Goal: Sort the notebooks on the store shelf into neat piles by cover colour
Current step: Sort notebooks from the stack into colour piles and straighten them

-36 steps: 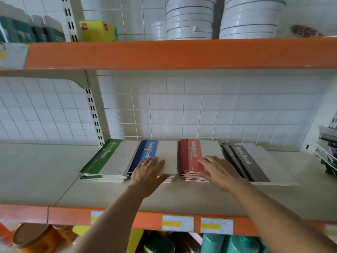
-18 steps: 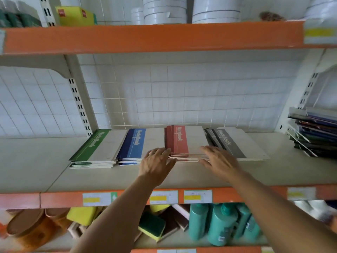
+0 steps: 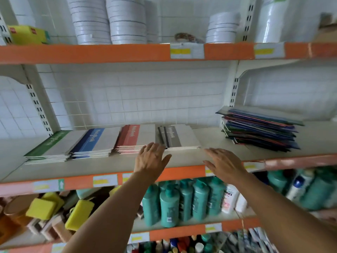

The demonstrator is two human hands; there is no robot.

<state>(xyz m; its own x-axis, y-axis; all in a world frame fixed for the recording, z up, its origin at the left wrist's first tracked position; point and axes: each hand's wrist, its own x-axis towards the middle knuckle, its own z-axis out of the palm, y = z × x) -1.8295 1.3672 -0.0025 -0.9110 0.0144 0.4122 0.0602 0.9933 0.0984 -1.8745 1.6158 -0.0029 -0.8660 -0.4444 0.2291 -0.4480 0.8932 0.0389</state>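
Observation:
Four notebook piles lie side by side on the middle shelf (image 3: 182, 158): green (image 3: 49, 147), blue (image 3: 93, 141), red (image 3: 135, 136) and grey (image 3: 175, 136). My left hand (image 3: 150, 158) is flat with spread fingers, its fingertips at the front edge between the red and grey piles. My right hand (image 3: 223, 162) is open with straight fingers, just right of the grey pile's front corner, fingertips close to it. Neither hand holds anything.
A messy stack of dark, mixed-colour folders (image 3: 260, 130) sits on the shelf to the right. White tape rolls (image 3: 109, 19) and a yellow box (image 3: 27, 34) fill the shelf above. Teal bottles (image 3: 184, 201) and yellow sponges (image 3: 42, 209) stand below.
Both hands have shifted right along the row, from the blue and red piles to the sides of the grey pile. The view has swung right and pulled back.

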